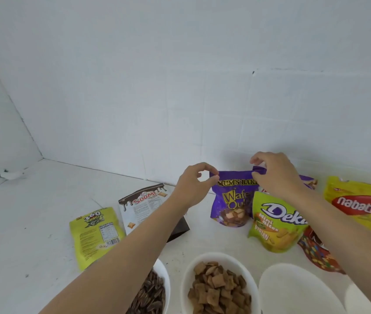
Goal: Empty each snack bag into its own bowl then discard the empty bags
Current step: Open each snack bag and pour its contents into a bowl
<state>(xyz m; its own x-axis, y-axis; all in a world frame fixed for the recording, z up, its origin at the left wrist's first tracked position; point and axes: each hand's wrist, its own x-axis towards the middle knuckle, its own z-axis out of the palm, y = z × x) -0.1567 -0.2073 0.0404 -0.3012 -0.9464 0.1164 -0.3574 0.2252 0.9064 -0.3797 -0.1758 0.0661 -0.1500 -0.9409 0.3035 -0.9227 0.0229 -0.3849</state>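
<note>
at the top corners of the purple bag (pixel 232 205), both hands pinch the seal: the left hand (pixel 191 189) holds the left corner between thumb and forefinger, the right hand (pixel 273 173) the right corner. the bag stands upright on the counter (pixel 32 211) near the back wall. a green bag (pixel 275 223) stands just in front of it, a yellow bag (pixel 359 205) and brown bag (pixel 313 254) farther right. the soomi bag (pixel 143 205) and 360 bag (pixel 96 232) lie flat at left. nearest the camera sit a seed bowl (pixel 165 277), a biscuit bowl (pixel 186 279) and a third bowl (pixel 293 291).
</note>
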